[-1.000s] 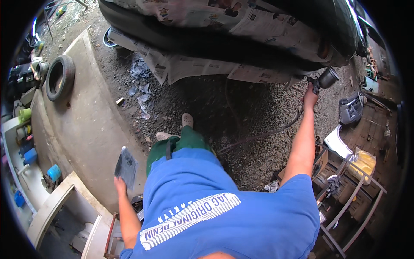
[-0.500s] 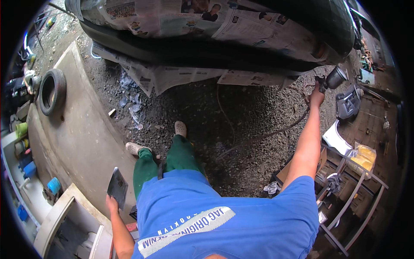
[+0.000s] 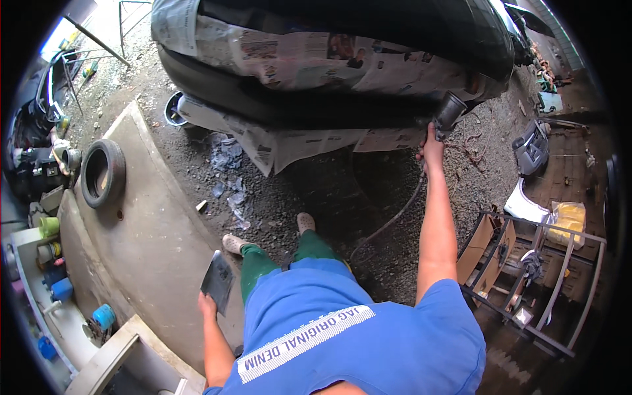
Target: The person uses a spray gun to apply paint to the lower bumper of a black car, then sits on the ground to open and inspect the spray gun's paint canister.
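Fig. — Spray work on a masked car, head view. R. hand, arm stretched fwd, is wrapped round the grip of a spray gun; its nozzle end sits close to the dark lower body of the car, just below the newspaper masking taped along the panel. A hose drops from the gun and curves back over the gravel ground toward the person's feet. L. hand, held low at the person's side and well apart from the right, pinches the bottom edge of a flat grey board; the board hangs over the concrete strip, not near the car. More newspaper hangs from the sill to the gravel; torn scraps lie near the strip's edge. A loose tyre lies at the strip's far-left edge; a metal rack stands at the gravel's right side.

Judged technique: keep the gun square to the panel w/ steady stand-off, move the whole arm rather than the wrist, overlap passes, and keep the hose clear of wet paint. The board would prob. serve best brought up as a hand shield at the masking edge — whether the trigger is pressed can't be told here.
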The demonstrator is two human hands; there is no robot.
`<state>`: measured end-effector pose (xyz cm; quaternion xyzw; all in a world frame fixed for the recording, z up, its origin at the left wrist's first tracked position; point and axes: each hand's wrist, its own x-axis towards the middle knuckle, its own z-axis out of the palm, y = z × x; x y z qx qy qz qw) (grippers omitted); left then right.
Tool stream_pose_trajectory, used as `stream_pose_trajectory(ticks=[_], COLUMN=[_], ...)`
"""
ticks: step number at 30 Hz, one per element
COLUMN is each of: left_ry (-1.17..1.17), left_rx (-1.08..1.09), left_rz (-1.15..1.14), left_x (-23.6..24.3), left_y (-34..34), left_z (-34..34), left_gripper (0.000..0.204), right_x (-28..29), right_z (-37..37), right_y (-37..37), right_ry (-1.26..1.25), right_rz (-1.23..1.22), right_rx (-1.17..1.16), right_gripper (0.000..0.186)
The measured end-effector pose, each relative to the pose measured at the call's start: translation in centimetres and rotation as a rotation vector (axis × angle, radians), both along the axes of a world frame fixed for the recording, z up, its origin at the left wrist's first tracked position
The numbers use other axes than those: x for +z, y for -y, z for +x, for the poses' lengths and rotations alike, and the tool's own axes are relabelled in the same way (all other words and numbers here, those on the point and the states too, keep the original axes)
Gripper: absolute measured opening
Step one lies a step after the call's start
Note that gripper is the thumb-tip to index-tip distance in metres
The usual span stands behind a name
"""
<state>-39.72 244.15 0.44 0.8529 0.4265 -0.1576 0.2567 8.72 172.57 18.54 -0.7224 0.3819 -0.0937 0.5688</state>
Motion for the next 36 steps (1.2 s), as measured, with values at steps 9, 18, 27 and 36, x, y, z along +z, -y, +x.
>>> stream_pose_trajectory(ticks=[9,18,27,36], left_ry=[0.059,0.052,0.078,0.046], left_rx=[0.130,0.150,0.094,0.129], left_rz=[-0.137,-0.197,-0.221,-0.269], left_x=[-1.6,-2.8,-2.7,-1.6], left_y=[-13.3,-26.1,-31.9,-32.9], left_z=[-3.3,-7.2,-6.5,-3.6], left_gripper=[0.028,0.030,0.033,0.034], right_x=[-0.1,1.9,7.5,3.4], right_z=[-1.7,-2.7,-2.8,-5.0], right_y=[-20.4,-35.3,-46.1,-44.6], right_ry=[-0.045,0.030,0.218,0.098], right_rz=[0.088,0.197,0.275,0.228], right_rx=[0.123,0.140,0.234,0.120], right_gripper=[0.051,0.049,0.052,0.043])
